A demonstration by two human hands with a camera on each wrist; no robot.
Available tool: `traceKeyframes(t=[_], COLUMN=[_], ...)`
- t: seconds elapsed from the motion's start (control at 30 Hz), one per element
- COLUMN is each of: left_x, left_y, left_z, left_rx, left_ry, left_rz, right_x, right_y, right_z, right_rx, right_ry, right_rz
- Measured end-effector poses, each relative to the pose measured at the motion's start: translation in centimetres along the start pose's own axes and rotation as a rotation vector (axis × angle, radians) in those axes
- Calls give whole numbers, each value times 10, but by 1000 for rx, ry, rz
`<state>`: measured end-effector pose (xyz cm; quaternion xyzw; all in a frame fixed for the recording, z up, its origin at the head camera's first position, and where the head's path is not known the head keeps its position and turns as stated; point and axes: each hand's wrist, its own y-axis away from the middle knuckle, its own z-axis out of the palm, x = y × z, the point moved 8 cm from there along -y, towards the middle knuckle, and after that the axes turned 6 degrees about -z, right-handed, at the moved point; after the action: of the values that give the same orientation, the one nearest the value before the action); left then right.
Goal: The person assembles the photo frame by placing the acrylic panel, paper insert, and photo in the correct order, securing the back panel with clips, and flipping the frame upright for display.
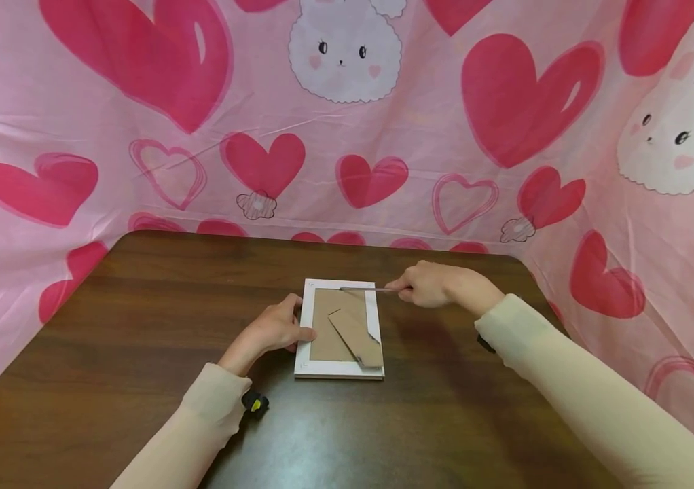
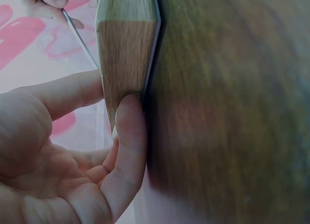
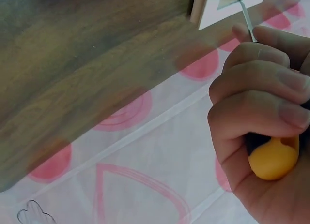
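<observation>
A picture frame (image 1: 338, 369) lies on the table with its back up, showing a white border and a brown backing board (image 1: 326, 343). A brown stand flap (image 1: 352, 329) is part of that back. My left hand (image 1: 274, 327) grips the frame's left side, thumb on the white border and fingers against the wooden side (image 2: 127, 54). In my right hand (image 1: 435, 284) is a screwdriver (image 3: 273, 158) with a yellow and black handle, the fingers curled round it. Its thin metal shaft (image 1: 371, 289) points left over the border, tip at the backing board's far edge.
The brown wooden table (image 1: 157, 353) extends around the frame. Pink cloth (image 1: 316, 136) with hearts and rabbits hangs behind the table and along its sides. Each wrist carries a dark device, with the left one (image 1: 255, 402) showing a yellow patch.
</observation>
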<state>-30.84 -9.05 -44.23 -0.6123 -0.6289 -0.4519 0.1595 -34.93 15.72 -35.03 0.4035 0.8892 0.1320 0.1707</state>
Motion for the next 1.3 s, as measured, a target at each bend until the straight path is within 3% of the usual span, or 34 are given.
traceKeyframes(t=[0.27, 0.5, 0.67, 1.3], left_x=[2, 1, 1, -1], left_y=[0, -1, -1, -2], left_z=[0, 1, 0, 0], left_rx=[-3, -3, -1, 1], left_ry=[-11, -16, -21, -29], left_rz=[6, 2, 0, 6], right_x=[-9, -4, -1, -13], right_y=[1, 7, 5, -2], right_z=[-7, 7, 13, 26], right_rx=[4, -81, -101, 40], right_ry=[102, -128, -174, 32], right_rz=[7, 85, 91, 84])
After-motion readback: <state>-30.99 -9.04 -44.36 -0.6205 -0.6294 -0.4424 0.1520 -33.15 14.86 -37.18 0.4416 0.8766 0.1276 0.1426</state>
